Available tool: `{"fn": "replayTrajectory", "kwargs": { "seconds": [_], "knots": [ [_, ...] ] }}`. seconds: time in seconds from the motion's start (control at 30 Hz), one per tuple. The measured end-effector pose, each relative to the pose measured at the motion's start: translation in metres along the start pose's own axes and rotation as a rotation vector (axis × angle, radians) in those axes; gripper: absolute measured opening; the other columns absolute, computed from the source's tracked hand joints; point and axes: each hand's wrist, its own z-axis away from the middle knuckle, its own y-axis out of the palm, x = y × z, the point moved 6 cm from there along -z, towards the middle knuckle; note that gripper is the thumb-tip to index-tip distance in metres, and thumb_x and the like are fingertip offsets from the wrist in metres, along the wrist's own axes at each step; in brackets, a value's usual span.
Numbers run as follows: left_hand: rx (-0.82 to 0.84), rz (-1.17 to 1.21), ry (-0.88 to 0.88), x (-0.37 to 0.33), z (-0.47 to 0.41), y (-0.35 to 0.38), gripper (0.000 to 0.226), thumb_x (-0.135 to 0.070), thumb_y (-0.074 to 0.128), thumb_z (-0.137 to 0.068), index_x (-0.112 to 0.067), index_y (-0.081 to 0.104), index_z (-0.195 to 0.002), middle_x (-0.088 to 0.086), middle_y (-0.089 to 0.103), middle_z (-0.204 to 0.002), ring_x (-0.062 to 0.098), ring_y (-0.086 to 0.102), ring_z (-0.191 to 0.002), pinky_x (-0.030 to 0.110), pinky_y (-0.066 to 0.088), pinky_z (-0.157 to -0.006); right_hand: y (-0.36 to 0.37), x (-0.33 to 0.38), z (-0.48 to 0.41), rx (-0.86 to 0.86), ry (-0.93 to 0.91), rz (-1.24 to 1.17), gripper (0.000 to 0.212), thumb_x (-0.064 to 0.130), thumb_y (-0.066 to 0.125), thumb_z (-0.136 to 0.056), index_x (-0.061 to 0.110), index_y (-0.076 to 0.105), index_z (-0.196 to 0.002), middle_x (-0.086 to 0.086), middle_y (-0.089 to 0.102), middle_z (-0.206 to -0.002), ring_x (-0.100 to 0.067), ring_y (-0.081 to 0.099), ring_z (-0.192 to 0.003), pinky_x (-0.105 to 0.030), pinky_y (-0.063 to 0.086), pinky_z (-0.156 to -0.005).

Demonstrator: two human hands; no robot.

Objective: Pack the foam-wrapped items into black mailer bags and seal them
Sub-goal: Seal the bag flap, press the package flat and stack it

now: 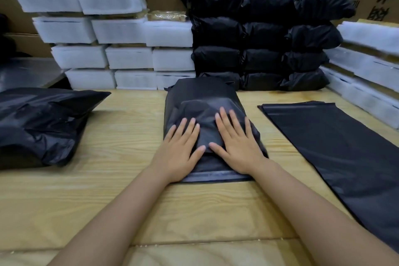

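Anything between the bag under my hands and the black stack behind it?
Nothing visible. The left hand and right hand press flat on the mailer bag, whose far end nearly meets the stack of packed black bags.

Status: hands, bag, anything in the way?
Left hand and right hand flat, pressing the filled bag. Bag on the table, flap folded over. Nothing in the way.

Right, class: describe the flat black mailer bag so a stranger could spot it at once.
Start at the wooden table. On its right side, beside the stacked white foam blocks, lies the flat mailer bag. Unlike the bulging black parcels, it is thin and smooth.
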Motion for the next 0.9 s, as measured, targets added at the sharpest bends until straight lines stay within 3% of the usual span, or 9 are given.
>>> {"fn": "replayTrajectory", "kwargs": {
  "seconds": [0.17, 0.37, 0.57, 0.63, 0.7, 0.77, 0.83, 0.87, 0.9],
  "knots": [
    [0.18, 0.05, -0.051, 0.008, -0.002, 0.021, 0.075, -0.063, 0.011, -0.093, -0.02, -0.008, -0.151, -0.005, -0.02, -0.157, 0.011, -0.027, -0.14, 0.029, -0.016, -0.114, 0.025, -0.013, 0.0, 0.163, 0.041, -0.151, 0.07, 0.066, 0.01, -0.091, 0.035, -0.014, -0.148, 0.021, -0.03, -0.147, -0.001, -0.032, -0.133, -0.038, -0.021, -0.111],
    [0.227, 0.099, -0.072, 0.007, -0.001, 0.02, 0.076, -0.065, 0.016, -0.092, -0.021, 0.001, -0.153, -0.006, -0.012, -0.159, 0.009, -0.014, -0.145, 0.03, -0.006, -0.117, 0.029, -0.012, 0.0, 0.237, 0.094, -0.153, 0.072, 0.071, 0.01, -0.088, 0.036, -0.007, -0.149, 0.021, -0.019, -0.153, -0.005, -0.017, -0.142, -0.04, -0.012, -0.116],
    [0.315, 0.413, -0.228, 0.01, -0.009, 0.006, 0.058, -0.053, 0.016, -0.099, -0.026, 0.025, -0.15, -0.007, 0.021, -0.157, 0.012, 0.013, -0.145, 0.033, 0.012, -0.115, 0.022, -0.011, 0.003, 0.229, 0.148, -0.22, 0.071, 0.07, 0.015, -0.089, 0.035, 0.016, -0.15, 0.018, 0.005, -0.157, -0.008, 0.005, -0.145, -0.04, 0.006, -0.118],
    [0.328, 0.321, -0.254, 0.008, -0.019, -0.007, 0.051, -0.046, 0.018, -0.101, -0.026, 0.039, -0.143, 0.003, 0.044, -0.146, 0.023, 0.036, -0.135, 0.038, 0.03, -0.105, 0.015, -0.01, -0.001, 0.262, 0.192, -0.179, 0.071, 0.072, 0.016, -0.089, 0.034, 0.027, -0.148, 0.014, 0.02, -0.156, -0.015, 0.019, -0.144, -0.042, 0.021, -0.113],
    [0.183, 0.117, -0.223, 0.005, -0.032, -0.027, 0.038, -0.033, 0.028, -0.1, -0.024, 0.052, -0.128, 0.01, 0.06, -0.123, 0.029, 0.055, -0.112, 0.036, 0.043, -0.083, 0.0, -0.008, -0.009, 0.202, 0.228, -0.08, 0.064, 0.068, 0.022, -0.091, 0.03, 0.05, -0.134, 0.004, 0.051, -0.138, -0.024, 0.046, -0.127, -0.04, 0.041, -0.091],
    [-0.088, 0.021, -0.235, 0.007, -0.034, -0.046, 0.029, -0.02, 0.036, -0.097, -0.021, 0.054, -0.119, 0.009, 0.067, -0.102, 0.031, 0.061, -0.091, 0.034, 0.042, -0.064, -0.024, -0.005, -0.012, -0.079, 0.206, 0.015, 0.044, 0.051, 0.037, -0.095, 0.019, 0.063, -0.11, -0.004, 0.066, -0.109, -0.028, 0.06, -0.102, -0.034, 0.043, -0.069],
    [-0.363, 0.058, -0.126, 0.005, -0.022, -0.057, 0.027, -0.011, 0.047, -0.094, -0.014, 0.059, -0.119, 0.009, 0.069, -0.096, 0.032, 0.064, -0.086, 0.036, 0.047, -0.06, -0.035, 0.0, -0.005, -0.317, 0.076, 0.013, 0.03, 0.033, 0.054, -0.093, 0.012, 0.063, -0.112, -0.011, 0.064, -0.115, -0.032, 0.059, -0.106, -0.037, 0.048, -0.077],
    [-0.448, 0.085, -0.012, 0.002, -0.015, -0.055, 0.029, -0.008, 0.054, -0.091, -0.01, 0.061, -0.12, 0.011, 0.068, -0.106, 0.032, 0.065, -0.096, 0.04, 0.052, -0.069, -0.033, 0.002, -0.003, -0.348, 0.003, 0.021, 0.041, 0.03, 0.059, -0.09, 0.01, 0.057, -0.126, -0.015, 0.054, -0.133, -0.034, 0.051, -0.122, -0.041, 0.045, -0.093],
    [-0.433, 0.067, 0.087, 0.0, -0.011, -0.045, 0.036, -0.011, 0.056, -0.092, -0.01, 0.058, -0.128, 0.012, 0.06, -0.128, 0.03, 0.058, -0.116, 0.042, 0.051, -0.089, -0.024, 0.001, -0.002, -0.272, -0.043, 0.032, 0.057, 0.036, 0.056, -0.092, 0.014, 0.041, -0.142, -0.013, 0.032, -0.152, -0.032, 0.031, -0.139, -0.043, 0.031, -0.109]
  ]
}}
